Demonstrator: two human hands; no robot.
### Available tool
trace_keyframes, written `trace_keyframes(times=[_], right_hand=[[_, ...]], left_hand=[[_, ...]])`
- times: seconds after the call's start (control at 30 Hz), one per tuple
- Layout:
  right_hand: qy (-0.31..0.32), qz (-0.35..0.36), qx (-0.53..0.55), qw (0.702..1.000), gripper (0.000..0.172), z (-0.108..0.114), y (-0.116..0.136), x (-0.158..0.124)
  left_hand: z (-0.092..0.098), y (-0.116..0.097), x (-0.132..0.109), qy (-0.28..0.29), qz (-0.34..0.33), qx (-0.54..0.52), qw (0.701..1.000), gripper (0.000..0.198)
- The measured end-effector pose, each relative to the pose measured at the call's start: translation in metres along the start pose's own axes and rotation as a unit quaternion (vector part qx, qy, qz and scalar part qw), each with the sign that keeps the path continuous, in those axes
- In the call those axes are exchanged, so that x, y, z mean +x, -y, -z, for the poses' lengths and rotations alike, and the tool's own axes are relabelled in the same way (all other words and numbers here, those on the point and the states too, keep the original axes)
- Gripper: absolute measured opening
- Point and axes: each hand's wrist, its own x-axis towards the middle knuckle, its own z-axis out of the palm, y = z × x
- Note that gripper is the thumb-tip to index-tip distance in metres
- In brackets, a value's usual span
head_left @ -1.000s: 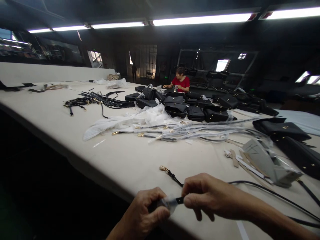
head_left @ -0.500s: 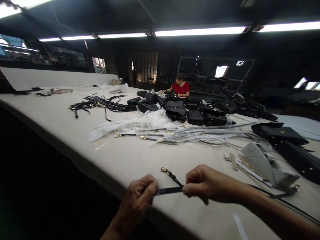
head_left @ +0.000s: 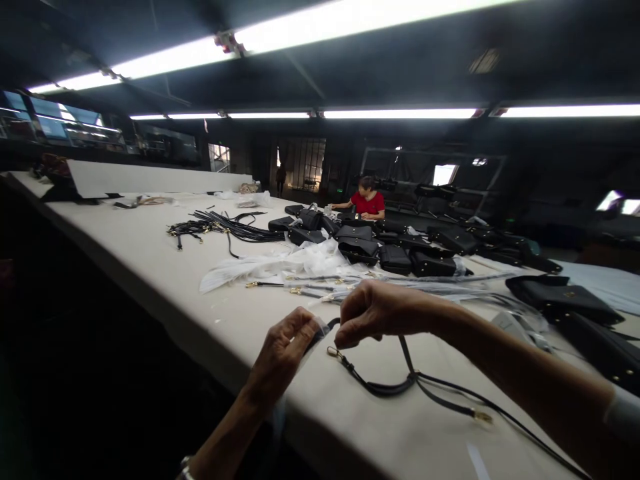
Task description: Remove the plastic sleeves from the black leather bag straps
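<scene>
Two hands, head view: left hand (head_left: 283, 350) and right hand (head_left: 375, 312) sit close together over the near edge of the desk (head_left: 150, 260). The fingers of each are pinched shut on one black strap (head_left: 385, 388).
Strap position: it bridges the short gap between the two sets of fingers, sags in a loop onto the desk below the right fingers, then trails off to their right.
Metal parts: a gold clasp (head_left: 331, 351) hangs just under the gap between the fingers; a second gold fitting (head_left: 483, 417) lies on the trailing length, well to the right.
Handling: it looks light, thin and limp, probably smooth enough to slide through a loose pinch. The clasps are the only stiff, weighty parts.
Where to hold: likely best pinched on the flat band just beside the clasp, where it cannot flop.
Clear film (head_left: 307, 350): something pale and see-through clings around the left fingers. Its edges are hard to trace.
Hidden: the strap's end is buried inside the left fingers, its far end runs out of frame at lower right, and the dark floor left of the desk shows nothing.
Beyond the fingers: wrapped straps (head_left: 350, 285), black bags (head_left: 360, 245) and a seated person in a red top (head_left: 369, 203), all well apart from the hands.
</scene>
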Motion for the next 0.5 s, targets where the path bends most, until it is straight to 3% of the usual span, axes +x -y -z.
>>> trace_keyframes(times=[0.2, 0.3, 0.4, 0.5], right_hand=[[-0.068, 0.026, -0.085, 0.994, 0.04, 0.085, 0.061, -0.03], [-0.077, 0.044, -0.117, 0.989, 0.038, 0.112, 0.098, -0.029], [-0.078, 0.086, -0.159, 0.98, 0.038, 0.111, 0.133, -0.006], [-0.07, 0.117, -0.209, 0.968, 0.044, 0.086, 0.162, 0.028]], left_hand=[[0.038, 0.014, 0.022, -0.048, -0.003, -0.057, 0.997, 0.024], [0.049, 0.003, 0.028, -0.036, -0.021, -0.088, 0.995, 0.021], [0.055, -0.031, 0.029, -0.036, -0.053, -0.129, 0.99, 0.024], [0.06, -0.074, 0.025, -0.062, -0.095, -0.161, 0.98, 0.027]])
